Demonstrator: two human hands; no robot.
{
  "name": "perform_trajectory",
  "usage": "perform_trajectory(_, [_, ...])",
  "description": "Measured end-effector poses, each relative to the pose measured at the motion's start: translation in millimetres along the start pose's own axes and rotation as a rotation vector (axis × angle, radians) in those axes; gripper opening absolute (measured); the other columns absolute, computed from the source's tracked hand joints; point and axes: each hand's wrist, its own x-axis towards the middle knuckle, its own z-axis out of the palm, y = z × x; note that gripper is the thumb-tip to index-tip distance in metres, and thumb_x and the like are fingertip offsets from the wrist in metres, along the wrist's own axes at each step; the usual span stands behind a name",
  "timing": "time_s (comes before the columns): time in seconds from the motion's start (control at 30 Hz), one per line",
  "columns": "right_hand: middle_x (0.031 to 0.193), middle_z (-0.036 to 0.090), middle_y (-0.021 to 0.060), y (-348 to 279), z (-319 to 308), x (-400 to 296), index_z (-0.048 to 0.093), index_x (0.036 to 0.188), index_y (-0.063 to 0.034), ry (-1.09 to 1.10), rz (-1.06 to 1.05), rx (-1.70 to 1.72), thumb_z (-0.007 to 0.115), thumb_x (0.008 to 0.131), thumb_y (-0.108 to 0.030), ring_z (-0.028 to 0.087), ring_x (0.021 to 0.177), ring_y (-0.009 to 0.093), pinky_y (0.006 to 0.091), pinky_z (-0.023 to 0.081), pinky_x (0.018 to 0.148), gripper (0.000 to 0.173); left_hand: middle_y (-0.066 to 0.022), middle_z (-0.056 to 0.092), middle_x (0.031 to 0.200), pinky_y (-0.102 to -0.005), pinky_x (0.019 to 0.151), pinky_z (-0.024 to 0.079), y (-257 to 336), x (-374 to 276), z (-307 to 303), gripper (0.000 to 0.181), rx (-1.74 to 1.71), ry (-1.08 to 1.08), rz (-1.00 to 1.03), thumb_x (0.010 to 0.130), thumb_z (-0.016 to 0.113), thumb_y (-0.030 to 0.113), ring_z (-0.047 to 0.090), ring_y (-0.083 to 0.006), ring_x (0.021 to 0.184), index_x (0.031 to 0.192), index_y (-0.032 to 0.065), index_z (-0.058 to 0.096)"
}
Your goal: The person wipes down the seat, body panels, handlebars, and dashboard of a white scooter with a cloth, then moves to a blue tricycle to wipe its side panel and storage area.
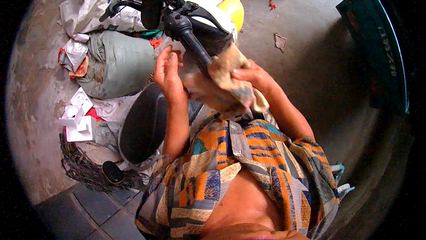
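A worn, beige-yellow cloth (229,70) hangs over the near end of a black handlebar grip (194,45). My right hand (254,75) pinches the cloth on its right side, thumb on top. The cloth's lower folds are blurred and lie close to my patterned shirt. To the left of the grip, my left hand (169,73) is raised with fingers up and apart, and no held object shows in it. The grip belongs to an electric scooter, whose black seat (143,126) is beside my left forearm. A black mirror (151,13) stands by the handlebar.
A stuffed grey-green sack (116,63) and white woven bags (96,7) lie left of the scooter. White foam pieces (78,120) sit nearby. A yellow rounded object (233,13) is beyond the handlebar. At right stands a dark box-like object (376,47).
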Motion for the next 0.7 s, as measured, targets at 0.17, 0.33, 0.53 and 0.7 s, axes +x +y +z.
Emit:
perform_trajectory(0.17, [0.103, 0.068, 0.0086, -25, -41, -38, 0.063, 0.112, 0.0001, 0.279, -0.181, -0.067, 0.062, 0.085, -0.013, 0.066, 0.086, 0.017, 0.0301, 0.052, 0.081, 0.03, -0.0046, 0.064, 0.1, -0.0276, 0.08, 0.047, 8, -7, 14, 0.037, -0.217, -0.096, -0.143, 0.093, 0.06, 0.022, 0.059, -0.0121, 0.086, 0.122, -0.0011, 0.055])
perform_trajectory(0.33, [0.097, 0.066, 0.0077, -81, 1, -8, 0.061, 0.114, 0.0008, 0.376, -0.423, -0.35, 0.058, 0.088, -0.011, 0.063, 0.084, 0.017, 0.0288, 0.052, 0.074, 0.029, -0.0129, 0.066, 0.093, -0.0361, 0.069, 0.055, 12, -13, 30, 0.03, -0.455, -0.213, -0.345, 0.092, 0.058, 0.026, 0.064, -0.0228, 0.078, 0.11, 0.0022, 0.057])
perform_trajectory(0.53, [0.113, 0.062, 0.0134, -93, 48, 65, 0.062, 0.117, -0.0099, 0.239, -0.777, -1.52, 0.066, 0.086, -0.015, 0.062, 0.099, 0.028, 0.0348, 0.049, 0.084, 0.032, -0.0096, 0.064, 0.094, -0.0365, 0.073, 0.053, 30, -26, 52, 0.035, -0.67, -0.171, -0.43, 0.092, 0.059, 0.031, 0.062, -0.0217, 0.082, 0.116, 0.006, 0.053])
perform_trajectory(0.7, [0.105, 0.065, 0.0223, -88, 58, 74, 0.052, 0.129, -0.0146, 0.409, -0.368, -1.599, 0.06, 0.09, -0.028, 0.063, 0.096, 0.038, 0.0431, 0.049, 0.081, 0.043, -0.0086, 0.063, 0.09, -0.0349, 0.064, 0.055, 15, -30, 45, 0.035, -0.636, -0.244, -0.352, 0.092, 0.059, 0.031, 0.063, -0.0204, 0.074, 0.117, 0.0068, 0.053])
